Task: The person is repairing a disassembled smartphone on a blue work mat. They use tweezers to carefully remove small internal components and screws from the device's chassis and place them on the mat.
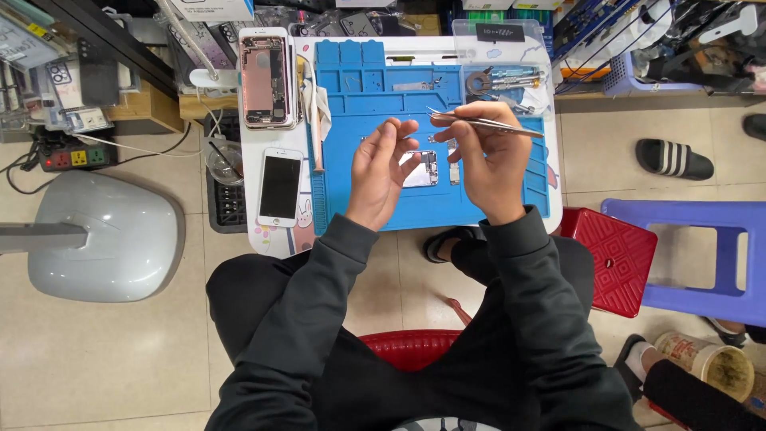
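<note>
Steel tweezers (487,122) sit pinched in the right hand (488,164), fingers closed round the middle of the shaft. Long axis runs nearly level across the view, tilted slightly: fine tip points toward the person's left at the upper side, blunt end trails off right and a little lower. Tip hangs above the blue work mat (351,88), near mat centre, just off the left hand's fingertips.

Left hand (381,169) raised over the mat, fingers loosely curled, thumb and forefinger drawn close together near the tweezer tip. Whether they hold some small part: cannot tell, too small to see.

Under and between both hands, a small opened phone body (423,169) lies flat on the mat, partly hidden by the hands. Small metal parts beside it, blurred.

Mat covers most of a small white table (275,235). Along the mat's far edge, moulded compartments; far right corner holds a clear tray with screwdrivers (503,80). On the table's left strip: an open pink phone shell (266,78), insides up, at the far left corner; a white phone (280,187), dark screen up, nearer the front left corner, long axis running front to back. A thin stick-like tool (317,144) lies along the mat's left edge.

Floor around: grey lamp base (104,235) at left, red stool (610,259) and blue stool (690,255) at right, a black sandal (674,160) beyond them. Person wears dark sleeves, seated on a red stool.
</note>
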